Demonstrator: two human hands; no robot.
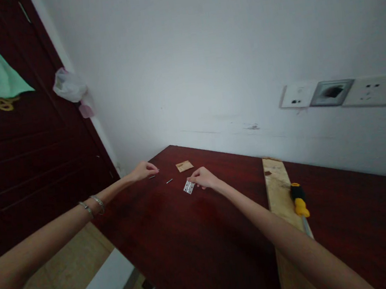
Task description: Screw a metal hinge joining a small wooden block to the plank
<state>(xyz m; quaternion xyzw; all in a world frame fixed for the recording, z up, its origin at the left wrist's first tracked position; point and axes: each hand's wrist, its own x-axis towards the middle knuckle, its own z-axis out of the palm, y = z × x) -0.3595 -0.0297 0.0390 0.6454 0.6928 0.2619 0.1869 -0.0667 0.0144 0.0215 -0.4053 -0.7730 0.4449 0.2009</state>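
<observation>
Between the thumb and fingers of my right hand [202,178] is a silver metal hinge [188,188] with dark screw holes, held close to the tabletop. My left hand [144,170] is closed in a pinch over the far left of the table; a tiny bit of something shows at its fingertips, too small to name. Just under that hand lies a thin dark metal piece [152,176], perhaps a screw. A second slim metal piece [169,181] rests between my two hands. Behind them sits a small flat brown packet [184,165].
A wooden board [278,190] lies across the dark red table [225,234] on the right, with a yellow and black screwdriver [299,199] on its edge. The wall with sockets [332,93] borders the table's back. A white box [111,281] stands below at left.
</observation>
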